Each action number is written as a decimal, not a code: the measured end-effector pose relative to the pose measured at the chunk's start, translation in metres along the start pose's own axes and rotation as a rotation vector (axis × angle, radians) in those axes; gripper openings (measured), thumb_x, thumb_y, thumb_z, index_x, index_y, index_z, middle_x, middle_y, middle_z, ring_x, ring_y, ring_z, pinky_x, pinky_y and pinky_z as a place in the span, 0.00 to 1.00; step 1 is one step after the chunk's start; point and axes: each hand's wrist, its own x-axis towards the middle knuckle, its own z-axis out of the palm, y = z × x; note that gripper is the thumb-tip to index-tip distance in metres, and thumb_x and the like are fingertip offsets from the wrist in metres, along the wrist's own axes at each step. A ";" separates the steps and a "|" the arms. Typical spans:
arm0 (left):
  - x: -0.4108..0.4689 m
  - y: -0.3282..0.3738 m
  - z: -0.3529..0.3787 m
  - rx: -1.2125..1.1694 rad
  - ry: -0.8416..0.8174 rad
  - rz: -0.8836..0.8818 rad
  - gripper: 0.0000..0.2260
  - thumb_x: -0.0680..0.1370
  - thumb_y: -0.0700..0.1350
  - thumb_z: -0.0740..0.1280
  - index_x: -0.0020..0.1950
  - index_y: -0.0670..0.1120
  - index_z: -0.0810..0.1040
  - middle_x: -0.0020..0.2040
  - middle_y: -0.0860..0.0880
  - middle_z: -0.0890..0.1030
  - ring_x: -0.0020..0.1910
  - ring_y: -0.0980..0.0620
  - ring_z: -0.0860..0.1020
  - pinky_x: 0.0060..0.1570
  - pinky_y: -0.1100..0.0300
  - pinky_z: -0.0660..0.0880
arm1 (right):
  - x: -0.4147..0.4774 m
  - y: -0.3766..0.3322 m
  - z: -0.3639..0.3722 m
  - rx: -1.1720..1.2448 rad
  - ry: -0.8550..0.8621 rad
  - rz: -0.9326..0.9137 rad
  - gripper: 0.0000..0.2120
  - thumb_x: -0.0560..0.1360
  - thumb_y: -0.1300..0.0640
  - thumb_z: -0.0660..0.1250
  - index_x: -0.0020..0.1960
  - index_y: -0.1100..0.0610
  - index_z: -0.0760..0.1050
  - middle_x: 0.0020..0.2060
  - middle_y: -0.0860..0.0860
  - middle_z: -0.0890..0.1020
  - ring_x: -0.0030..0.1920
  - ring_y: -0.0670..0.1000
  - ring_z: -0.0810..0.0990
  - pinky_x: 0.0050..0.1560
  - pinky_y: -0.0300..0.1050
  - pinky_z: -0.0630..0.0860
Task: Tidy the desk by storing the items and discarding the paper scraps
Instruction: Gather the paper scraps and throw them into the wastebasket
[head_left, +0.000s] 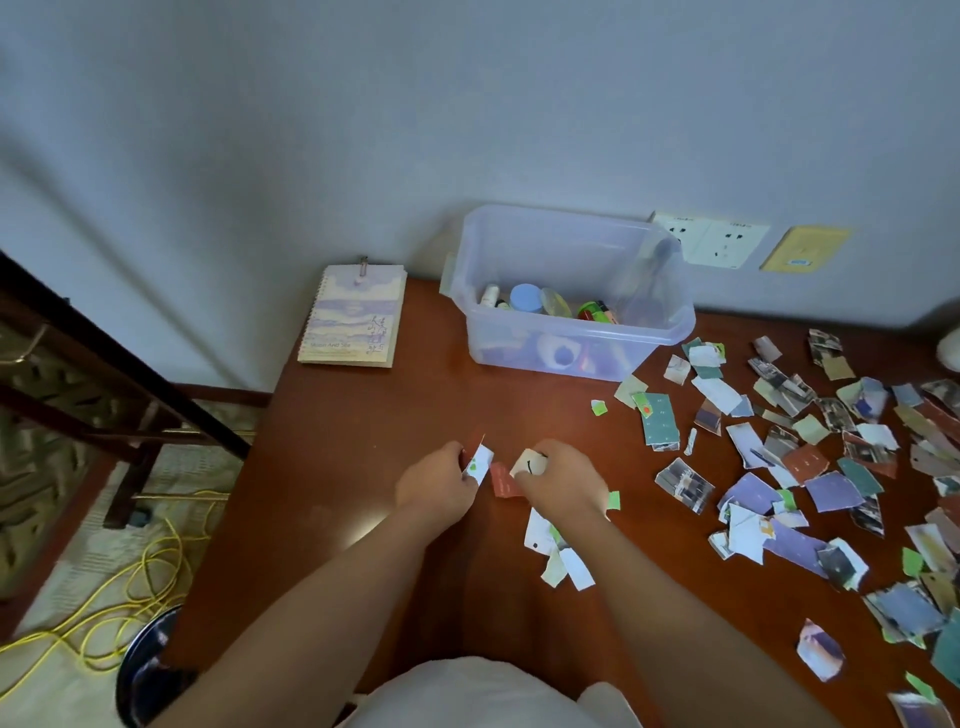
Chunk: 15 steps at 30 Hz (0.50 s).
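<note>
1. Floor, far left: yellow cable in loose loops, near dark wooden furniture.
2. Back left of desk: spiral notebook, flat, close to wall.
3. Centre: left hand, fingers curled, pinching white scrap with green marks, held upright just above desk.
4. Between hands: red scrap, flat on desk.
5. Right hand, fingers curled round crumpled white scrap.
6. Behind hands, at wall: clear storage box, open-topped, bottles and jars inside.
7. Right half of desk: paper scraps, scattered and overlapping; purple, teal, white, photo prints. A few beside right forearm.
</note>
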 end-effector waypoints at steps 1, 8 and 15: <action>-0.005 -0.007 -0.006 -0.031 0.026 -0.013 0.04 0.75 0.46 0.60 0.49 0.50 0.71 0.44 0.52 0.79 0.44 0.47 0.78 0.42 0.55 0.74 | -0.006 -0.011 0.001 0.024 0.015 -0.025 0.12 0.71 0.50 0.66 0.54 0.46 0.76 0.47 0.44 0.81 0.47 0.48 0.79 0.39 0.41 0.73; -0.056 -0.086 -0.057 -0.127 0.195 -0.105 0.04 0.75 0.49 0.62 0.46 0.50 0.69 0.44 0.52 0.78 0.46 0.45 0.79 0.39 0.56 0.69 | -0.057 -0.096 0.038 0.074 -0.018 -0.215 0.13 0.71 0.54 0.64 0.54 0.45 0.74 0.49 0.45 0.81 0.49 0.50 0.79 0.40 0.42 0.69; -0.138 -0.203 -0.102 -0.173 0.354 -0.258 0.06 0.75 0.49 0.63 0.51 0.51 0.73 0.44 0.52 0.80 0.46 0.48 0.79 0.44 0.53 0.76 | -0.127 -0.190 0.109 0.025 -0.135 -0.410 0.14 0.72 0.55 0.64 0.57 0.44 0.74 0.51 0.43 0.80 0.51 0.48 0.78 0.44 0.42 0.68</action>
